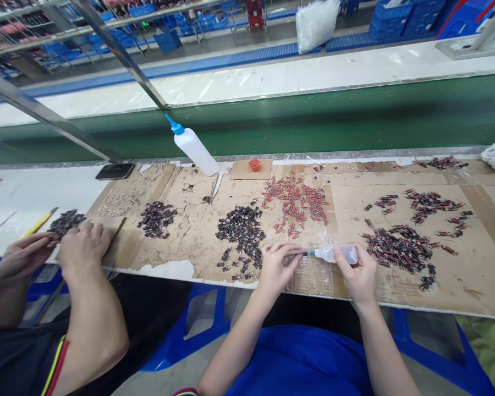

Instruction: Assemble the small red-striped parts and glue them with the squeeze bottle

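My right hand (361, 272) is closed around a small translucent squeeze bottle (344, 253), which lies nearly level with its tip pointing left. My left hand (277, 265) pinches a small dark part (304, 253) right at that tip; whether the two touch I cannot tell. Left of my left hand is a heap of small black parts (241, 228). Beyond my hands lie scattered red-and-black pieces (292, 201). To the right of my right hand is a pile of dark pieces with red ends (400, 247).
A large white bottle with a blue nozzle (196, 151) stands tilted at the back. Near it are a red cap (254, 164) on cardboard and a black phone (115, 171). At left, a co-worker's hands (82, 245) work beside a yellow knife (39, 223). A green conveyor belt (272, 124) runs behind.
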Demonstrator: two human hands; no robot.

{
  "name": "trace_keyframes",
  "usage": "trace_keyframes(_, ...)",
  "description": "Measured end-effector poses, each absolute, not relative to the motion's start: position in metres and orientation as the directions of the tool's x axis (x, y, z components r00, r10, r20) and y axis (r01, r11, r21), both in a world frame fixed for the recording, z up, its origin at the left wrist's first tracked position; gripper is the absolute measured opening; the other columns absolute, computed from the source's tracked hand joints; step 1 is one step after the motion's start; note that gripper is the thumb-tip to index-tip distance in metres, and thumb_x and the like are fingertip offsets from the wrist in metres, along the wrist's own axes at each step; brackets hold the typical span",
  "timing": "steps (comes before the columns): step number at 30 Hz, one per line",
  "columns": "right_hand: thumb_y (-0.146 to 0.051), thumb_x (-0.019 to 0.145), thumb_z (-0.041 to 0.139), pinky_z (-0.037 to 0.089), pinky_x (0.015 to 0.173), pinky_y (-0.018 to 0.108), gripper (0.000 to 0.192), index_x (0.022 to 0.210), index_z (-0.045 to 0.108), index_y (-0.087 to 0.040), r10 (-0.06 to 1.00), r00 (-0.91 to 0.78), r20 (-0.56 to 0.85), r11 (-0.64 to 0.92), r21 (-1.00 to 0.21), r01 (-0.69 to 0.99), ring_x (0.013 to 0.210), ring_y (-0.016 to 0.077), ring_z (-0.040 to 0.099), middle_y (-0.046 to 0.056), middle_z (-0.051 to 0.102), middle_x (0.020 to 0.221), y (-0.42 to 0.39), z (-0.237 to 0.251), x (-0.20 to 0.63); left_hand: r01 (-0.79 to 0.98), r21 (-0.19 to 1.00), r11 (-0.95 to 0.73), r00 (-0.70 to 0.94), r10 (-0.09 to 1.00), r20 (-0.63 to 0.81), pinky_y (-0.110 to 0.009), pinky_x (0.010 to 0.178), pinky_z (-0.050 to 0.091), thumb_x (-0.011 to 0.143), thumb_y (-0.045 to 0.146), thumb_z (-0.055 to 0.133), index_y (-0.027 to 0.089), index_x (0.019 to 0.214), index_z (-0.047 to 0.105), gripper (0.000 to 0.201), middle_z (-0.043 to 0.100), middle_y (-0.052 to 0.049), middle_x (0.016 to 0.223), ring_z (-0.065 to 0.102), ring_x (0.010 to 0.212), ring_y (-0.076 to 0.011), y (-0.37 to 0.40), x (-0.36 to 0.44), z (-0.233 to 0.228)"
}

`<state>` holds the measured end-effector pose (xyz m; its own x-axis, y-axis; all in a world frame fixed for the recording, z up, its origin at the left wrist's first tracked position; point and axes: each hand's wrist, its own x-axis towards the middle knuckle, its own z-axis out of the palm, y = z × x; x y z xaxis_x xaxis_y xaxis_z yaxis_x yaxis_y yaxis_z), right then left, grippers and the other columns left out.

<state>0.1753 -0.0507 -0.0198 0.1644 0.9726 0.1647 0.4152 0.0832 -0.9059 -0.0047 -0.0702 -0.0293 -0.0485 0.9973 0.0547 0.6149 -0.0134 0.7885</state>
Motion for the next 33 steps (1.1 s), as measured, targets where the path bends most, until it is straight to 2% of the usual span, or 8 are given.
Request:
trace_keyframes(4, -0.043, 0.075, 0.063, 0.035, 0.043, 0.023, 0.030, 0.059, 0.052, -0.020, 0.961, 0.215, 0.172, 0.076, -0.916, 0.393, 0.044, 0.0110, 0.042, -0.005, 0.048, 0.048, -0.051, -0.020, 0.175, 0.603, 0.797, 0.002, -0.056, 0.998, 0.040, -0.046, 0.097, 0.038, 0.079, 0.019, 0.068, 0.025, 0.085, 0.073, 0.010, 0.078, -0.003, 0.089, 0.067, 0.097, -0.0227, -0.070, -0.004, -0.029)
trace_keyframes(11, -0.042, 0.074, 0.064, 0.035, 0.044, 0.024, 0.027, 0.063, 0.057, -0.019, 0.974, 0.170, 0.151, 0.076, -0.921, 0.381, 0.046, 0.0113, 0.044, -0.003, 0.053, 0.051, -0.051, -0.020, 0.177, 0.613, 0.790, -0.001, -0.060, 0.997, 0.047, -0.046, 0.094, 0.038, 0.078, 0.017, 0.068, 0.025, 0.084, 0.072, 0.011, 0.078, -0.002, 0.089, 0.068, 0.096, -0.0233, -0.070, -0.004, -0.025)
trace_keyframes(18, -0.041, 0.074, 0.064, 0.034, 0.043, 0.023, 0.028, 0.059, 0.054, -0.019, 0.968, 0.193, 0.159, 0.079, -0.927, 0.367, 0.045, 0.0101, 0.041, -0.005, 0.049, 0.049, -0.050, -0.020, 0.176, 0.631, 0.776, -0.015, -0.062, 0.996, 0.070, -0.049, 0.095, 0.037, 0.079, 0.018, 0.068, 0.026, 0.084, 0.072, 0.009, 0.078, -0.001, 0.087, 0.068, 0.095, -0.0238, -0.070, -0.003, -0.027)
trace_keyframes(21, -0.041, 0.074, 0.065, 0.034, 0.044, 0.023, 0.029, 0.059, 0.054, -0.019, 0.954, 0.263, 0.147, 0.063, -0.951, 0.303, 0.045, 0.0101, 0.041, -0.005, 0.047, 0.049, -0.051, -0.024, 0.178, 0.626, 0.780, -0.016, -0.062, 0.996, 0.070, -0.048, 0.096, 0.037, 0.078, 0.017, 0.069, 0.026, 0.084, 0.072, 0.011, 0.078, -0.001, 0.087, 0.068, 0.095, -0.0235, -0.070, -0.004, -0.028)
trace_keyframes(24, -0.043, 0.075, 0.067, 0.037, 0.045, 0.024, 0.028, 0.068, 0.054, -0.019, 0.924, 0.368, 0.104, 0.059, -0.989, 0.132, 0.045, 0.0107, 0.046, -0.004, 0.052, 0.054, -0.051, -0.031, 0.182, 0.626, 0.780, -0.002, -0.060, 0.997, 0.050, -0.048, 0.098, 0.037, 0.079, 0.016, 0.068, 0.025, 0.086, 0.072, 0.012, 0.078, -0.002, 0.088, 0.067, 0.098, -0.0234, -0.070, -0.003, -0.027)
trace_keyframes(28, -0.039, 0.062, 0.079, 0.051, 0.064, 0.030, 0.039, 0.081, 0.051, -0.020, 0.903, 0.415, 0.113, 0.119, -0.993, 0.012, 0.065, 0.0166, 0.064, 0.001, 0.066, 0.076, -0.046, -0.037, 0.181, 0.621, 0.784, -0.014, -0.029, 0.999, 0.040, -0.048, 0.097, 0.036, 0.080, 0.018, 0.068, 0.026, 0.092, 0.072, 0.015, 0.077, -0.003, 0.092, 0.066, 0.101, -0.0239, -0.071, -0.005, -0.025)
trace_keyframes(30, -0.036, 0.056, 0.084, 0.053, 0.075, 0.036, 0.046, 0.082, 0.049, -0.021, 0.902, 0.411, 0.135, 0.127, -0.991, 0.046, 0.075, 0.0195, 0.067, 0.003, 0.068, 0.081, -0.043, -0.037, 0.179, 0.635, 0.772, -0.017, -0.042, 0.998, 0.056, -0.047, 0.097, 0.037, 0.079, 0.019, 0.069, 0.026, 0.095, 0.071, 0.017, 0.076, -0.004, 0.099, 0.065, 0.103, -0.0239, -0.070, -0.010, -0.024)
trace_keyframes(33, -0.037, 0.054, 0.085, 0.052, 0.084, 0.043, 0.049, 0.084, 0.051, -0.021, 0.896, 0.422, 0.137, 0.080, -0.986, 0.149, 0.082, 0.0224, 0.069, 0.005, 0.070, 0.084, -0.038, -0.040, 0.178, 0.704, 0.710, 0.031, -0.163, 0.979, 0.119, -0.047, 0.094, 0.036, 0.081, 0.019, 0.067, 0.026, 0.093, 0.071, 0.014, 0.074, -0.005, 0.103, 0.061, 0.106, -0.0251, -0.065, -0.022, -0.023)
